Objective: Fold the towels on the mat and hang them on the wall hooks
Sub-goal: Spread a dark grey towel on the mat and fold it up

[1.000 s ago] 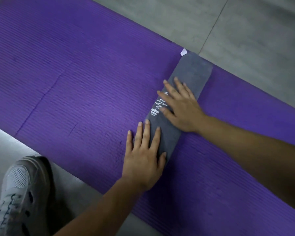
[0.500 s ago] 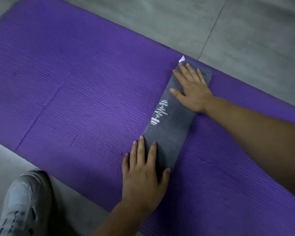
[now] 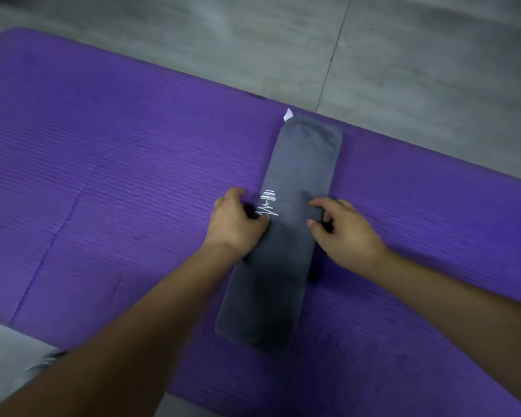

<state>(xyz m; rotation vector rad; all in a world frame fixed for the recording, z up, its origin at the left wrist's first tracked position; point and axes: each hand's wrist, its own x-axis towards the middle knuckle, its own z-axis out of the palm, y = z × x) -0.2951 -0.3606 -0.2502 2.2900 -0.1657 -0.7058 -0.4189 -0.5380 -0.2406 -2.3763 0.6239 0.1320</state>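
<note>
The grey towel point(image 3: 307, 164) lies on the purple mat point(image 3: 103, 176) as 1 long narrow strip. Its far end reaches the mat's back edge by the grey floor point(image 3: 403, 55), and its near end lies close to you. You hold it roughly halfway along. Your left grip point(image 3: 238, 224) is clenched round the left long edge, right beside the white stitched logo point(image 3: 268, 206). Your right grip point(image 3: 343, 233) pinches the right long edge between thumb and forefinger, about level with the left.

My read is that you are about to raise the strip by its middle, so that the 2 halves can drape over a hook. To do that well, first make sure each grip catches every layer of the fold. If you hold the top layer alone, the strip may open as it rises. Lift both sides together and evenly, so the cloth does not twist. Check that your hold sits at the true middle, since the wide-angle view makes that hard to judge from here.

A small white tag point(image 3: 288, 114) sticks out at the far left corner and may dangle once the towel hangs. No wall hooks show in this view, so carry the strip with both edges firmly held.
</note>
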